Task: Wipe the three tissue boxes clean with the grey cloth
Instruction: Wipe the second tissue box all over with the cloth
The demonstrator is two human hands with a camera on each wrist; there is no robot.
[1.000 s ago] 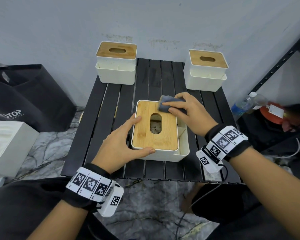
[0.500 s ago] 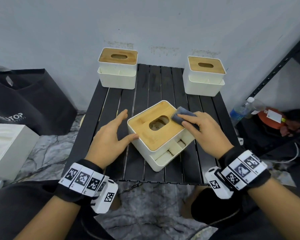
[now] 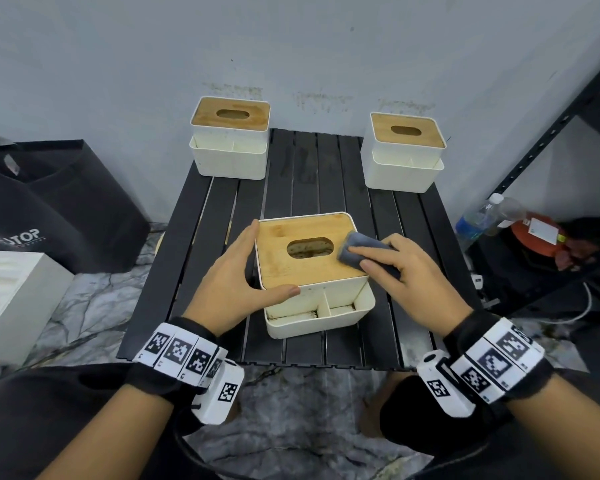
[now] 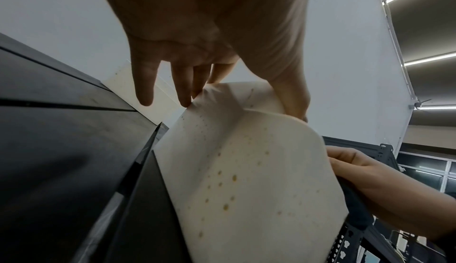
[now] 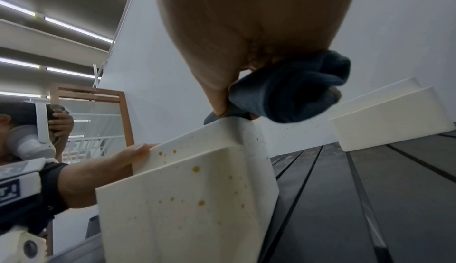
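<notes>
From the head view, three tissue boxes stand on the black slatted table (image 3: pixel 305 174): two at the far corners, the far left box (image 3: pixel 230 136) and the far right box (image 3: pixel 403 152), and the near box (image 3: pixel 312 271) between the hands. The right hand (image 3: pixel 413 275) presses the one grey cloth (image 3: pixel 359 252) on the near box's wooden lid, fingers (image 3: pixel 364 251) laid flat over it. The left hand (image 3: pixel 229 285) braces the box's left corner, thumb and fingers spread.

In the left wrist view, brown specks dot the white side, so wiping looks barely begun.

In the right wrist view, the cloth is bunched under the palm; the far boxes' state is probably untouched.
</notes>
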